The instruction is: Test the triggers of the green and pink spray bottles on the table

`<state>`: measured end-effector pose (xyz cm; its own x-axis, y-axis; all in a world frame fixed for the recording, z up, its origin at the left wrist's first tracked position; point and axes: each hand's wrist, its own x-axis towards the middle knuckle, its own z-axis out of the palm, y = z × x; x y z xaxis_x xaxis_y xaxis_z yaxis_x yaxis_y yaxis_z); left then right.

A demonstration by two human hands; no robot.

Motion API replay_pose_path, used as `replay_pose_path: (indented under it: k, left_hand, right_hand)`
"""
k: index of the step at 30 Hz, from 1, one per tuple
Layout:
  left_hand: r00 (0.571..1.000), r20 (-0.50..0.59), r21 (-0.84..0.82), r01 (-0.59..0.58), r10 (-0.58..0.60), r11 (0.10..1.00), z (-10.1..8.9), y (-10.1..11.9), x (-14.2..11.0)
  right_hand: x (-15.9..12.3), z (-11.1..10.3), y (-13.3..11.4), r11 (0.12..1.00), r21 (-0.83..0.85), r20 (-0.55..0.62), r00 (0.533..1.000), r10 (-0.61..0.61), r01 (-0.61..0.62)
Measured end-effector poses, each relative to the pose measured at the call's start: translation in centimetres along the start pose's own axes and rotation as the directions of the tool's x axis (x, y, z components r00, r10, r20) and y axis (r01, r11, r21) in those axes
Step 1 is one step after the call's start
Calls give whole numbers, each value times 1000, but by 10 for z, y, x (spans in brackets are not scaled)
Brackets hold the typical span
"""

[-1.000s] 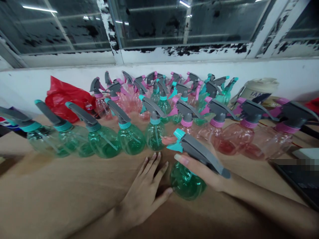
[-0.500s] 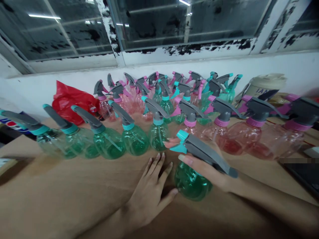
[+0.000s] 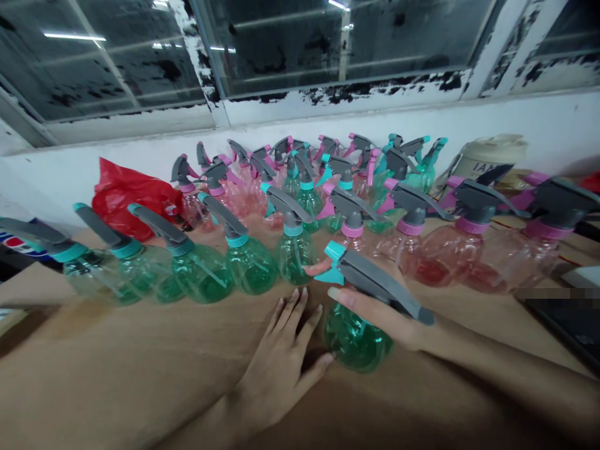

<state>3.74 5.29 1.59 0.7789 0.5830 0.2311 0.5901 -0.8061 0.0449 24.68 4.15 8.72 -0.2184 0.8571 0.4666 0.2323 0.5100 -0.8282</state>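
Note:
My right hand (image 3: pixel 391 315) is wrapped round the neck of a green spray bottle (image 3: pixel 359 344), just under its grey and turquoise trigger head. The bottle leans slightly, and its nozzle points left. Part of my fingers is hidden behind it. Flat on the table (image 3: pixel 140 369) lies my left hand (image 3: pixel 279 356), fingers spread, its thumb close to the held bottle's base. Directly beyond stands another green spray bottle (image 3: pixel 295 256). It belongs to a front row of green bottles on the left and pink ones, such as the pink spray bottle (image 3: pixel 429 265), on the right.
Several more pink and green spray bottles crowd behind the front row. A red plastic bag (image 3: pixel 126 200) sits at the back left and a cream container (image 3: pixel 490 159) at the back right. A dark flat object (image 3: pixel 567 325) lies at the right edge. Windows rise behind.
The view has shifted slightly, so most things sit a little further left. My right hand still grips the green spray bottle, and my left hand stays flat on the table.

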Motion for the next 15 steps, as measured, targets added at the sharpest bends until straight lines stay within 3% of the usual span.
replay_pose_path:
  k: [15]
  left_hand:
    - [999, -43, 40, -14, 16, 999, 0, 1, -1]
  right_hand:
    - [-4, 1, -8, 1000, 13, -13, 1000, -2, 2]
